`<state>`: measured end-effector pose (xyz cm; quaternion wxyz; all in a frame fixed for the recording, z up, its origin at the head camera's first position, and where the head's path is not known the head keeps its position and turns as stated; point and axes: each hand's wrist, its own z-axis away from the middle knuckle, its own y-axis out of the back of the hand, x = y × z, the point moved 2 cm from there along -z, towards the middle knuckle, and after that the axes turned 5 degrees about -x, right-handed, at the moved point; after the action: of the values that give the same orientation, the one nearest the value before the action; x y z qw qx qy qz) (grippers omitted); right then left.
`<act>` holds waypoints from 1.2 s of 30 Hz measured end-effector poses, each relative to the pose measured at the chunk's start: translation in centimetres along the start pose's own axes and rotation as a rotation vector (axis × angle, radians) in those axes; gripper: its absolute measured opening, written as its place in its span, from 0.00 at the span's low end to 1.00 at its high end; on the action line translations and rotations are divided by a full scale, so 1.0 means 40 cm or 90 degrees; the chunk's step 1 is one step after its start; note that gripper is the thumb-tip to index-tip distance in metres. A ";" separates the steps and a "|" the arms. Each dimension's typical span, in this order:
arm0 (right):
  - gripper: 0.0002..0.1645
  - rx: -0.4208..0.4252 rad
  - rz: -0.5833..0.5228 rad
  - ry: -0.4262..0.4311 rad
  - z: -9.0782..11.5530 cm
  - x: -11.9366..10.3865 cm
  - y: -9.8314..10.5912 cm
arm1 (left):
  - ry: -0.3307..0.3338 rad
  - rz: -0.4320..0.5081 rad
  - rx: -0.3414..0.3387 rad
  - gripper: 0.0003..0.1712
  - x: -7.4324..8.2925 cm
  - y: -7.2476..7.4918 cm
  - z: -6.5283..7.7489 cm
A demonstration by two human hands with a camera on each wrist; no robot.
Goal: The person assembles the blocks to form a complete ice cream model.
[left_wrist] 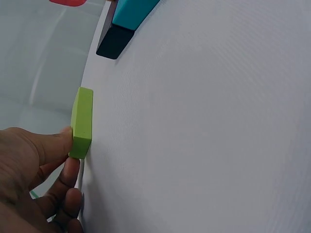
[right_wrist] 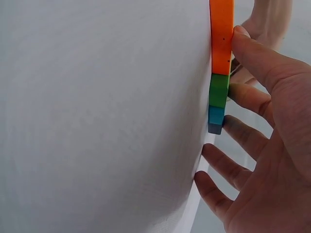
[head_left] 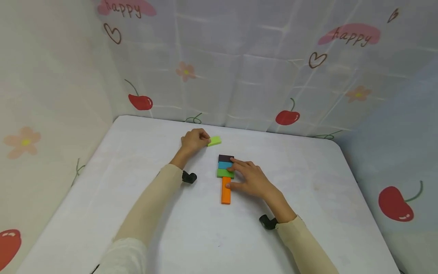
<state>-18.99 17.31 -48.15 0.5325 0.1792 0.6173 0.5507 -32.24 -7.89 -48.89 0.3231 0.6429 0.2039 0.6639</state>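
Note:
My left hand (head_left: 194, 141) pinches one end of a lime-green block (left_wrist: 83, 121) between thumb and fingers, toward the far side of the table. Nearer to me, a dark brown block (head_left: 224, 157), a blue block (head_left: 224, 165) and a green block (head_left: 223, 173) lie crosswise against each other in a row. An orange block (head_left: 226, 197) extends lengthwise from the green one toward me. From the right, my right hand (head_left: 254, 179) spreads its fingers over this row. Its thumb rests on the orange block, and other fingertips are at the green and dark blocks.
Blocks and hands are on a white-covered table (head_left: 301, 182). A curtain (head_left: 236, 83) printed with cherries, flowers and hearts hangs along the back edge and both sides. Each wrist carries a small black device (head_left: 189, 177) near the sleeve.

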 end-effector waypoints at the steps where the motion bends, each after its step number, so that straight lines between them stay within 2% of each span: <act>1: 0.32 -0.001 0.000 0.000 0.000 -0.001 -0.001 | 0.000 -0.001 0.001 0.08 0.004 -0.003 -0.001; 9: 0.31 0.000 0.002 -0.011 -0.006 0.002 0.006 | -0.007 -0.003 0.009 0.08 0.041 -0.029 -0.023; 17: 0.32 -0.007 -0.002 -0.009 -0.013 -0.010 0.001 | 0.000 -0.025 -0.002 0.08 0.050 -0.039 -0.029; 29: 0.32 -0.001 -0.001 -0.022 -0.008 -0.002 -0.002 | -0.025 -0.048 -0.059 0.11 0.099 -0.071 -0.048; 36: 0.32 -0.004 -0.004 -0.025 -0.006 0.003 -0.002 | -0.026 -0.068 -0.085 0.12 0.106 -0.076 -0.053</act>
<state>-19.20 17.24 -48.33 0.5468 0.1862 0.6058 0.5471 -33.68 -2.50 -48.10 0.4042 0.6214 0.1864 0.6447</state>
